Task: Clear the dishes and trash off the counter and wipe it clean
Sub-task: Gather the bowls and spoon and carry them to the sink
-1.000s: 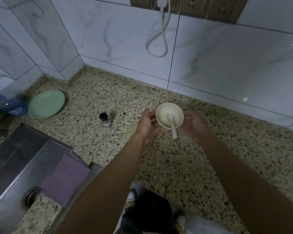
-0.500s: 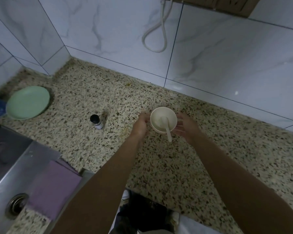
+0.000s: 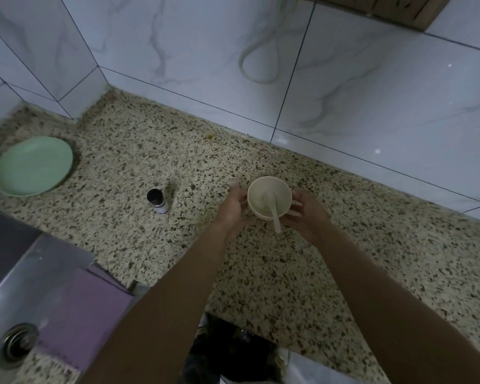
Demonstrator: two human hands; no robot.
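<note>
While at the counter, the hands, left and right, cupped round the bowl (spoon inside).

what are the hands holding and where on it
The cream bowl, cupped by its outer sides between left hand and right hand; the spoon just rests inside.

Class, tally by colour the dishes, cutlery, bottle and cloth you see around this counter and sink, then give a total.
Cream: 2 (bowl, spoon)
Green: 1 (plate)
Purple: 1 (cloth)
Black-capped: 1 (bottle)
Total: 5
</note>
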